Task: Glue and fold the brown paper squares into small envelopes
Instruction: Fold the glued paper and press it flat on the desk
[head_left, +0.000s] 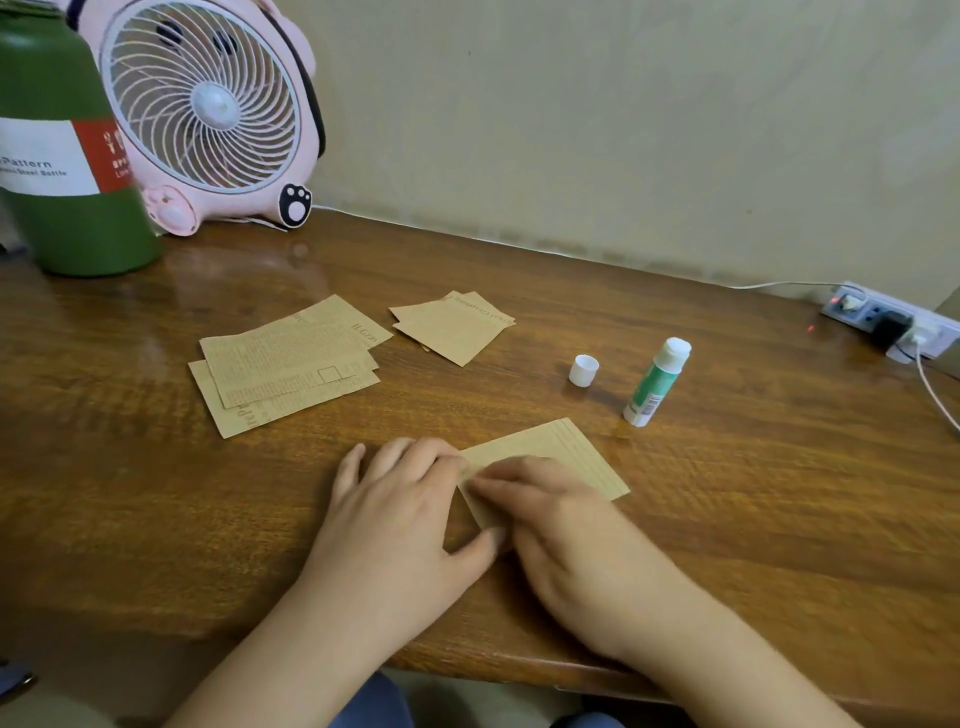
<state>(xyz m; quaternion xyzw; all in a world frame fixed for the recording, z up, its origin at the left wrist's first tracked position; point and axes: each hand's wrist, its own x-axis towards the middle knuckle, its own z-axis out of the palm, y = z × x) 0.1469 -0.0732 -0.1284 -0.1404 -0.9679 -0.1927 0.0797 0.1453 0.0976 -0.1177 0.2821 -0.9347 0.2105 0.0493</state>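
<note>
Left hand (400, 499): lying flat, fingers spread, thumb pressing the folded brown paper (566, 457) near the wooden table's (727, 519) front edge.
Right hand (561, 525): pressing the paper's left part with straight fingers.
Glue stick (657, 382): standing uncapped, cap (583, 370) sitting beside it.

- Left hand (400, 499) and right hand (566, 525) press flat on a brown paper piece (566, 457) on the wooden table (779, 519).
- An uncapped glue stick (657, 382) stands beside its cap (583, 370).

Brown paper square (566, 452) flat at table edge, uncapped glue stick (657, 383) upright
</note>
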